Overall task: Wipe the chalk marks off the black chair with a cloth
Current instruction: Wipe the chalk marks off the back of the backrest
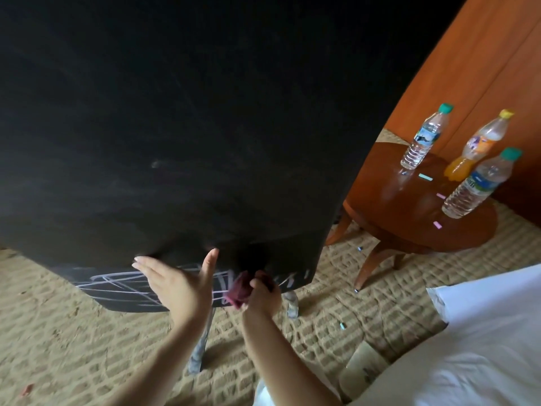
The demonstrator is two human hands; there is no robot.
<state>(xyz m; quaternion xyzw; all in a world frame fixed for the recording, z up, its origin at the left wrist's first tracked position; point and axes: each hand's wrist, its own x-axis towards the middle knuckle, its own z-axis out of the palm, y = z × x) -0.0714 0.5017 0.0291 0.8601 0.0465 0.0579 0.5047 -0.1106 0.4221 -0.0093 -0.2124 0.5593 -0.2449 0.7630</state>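
The black chair fills most of the view, its broad dark back facing me. White and pink chalk marks run along its lower band. My left hand lies flat and open against that band, fingers spread. My right hand is closed around a bunched maroon cloth and presses it on the chalked band just right of my left hand. More faint chalk strokes show to the right of the cloth. The chair's legs stand on the carpet below.
A round wooden table stands at the right with three plastic bottles and chalk pieces on it. More chalk bits lie on the woven beige carpet. A white bed sheet fills the lower right. Wooden panelling rises behind the table.
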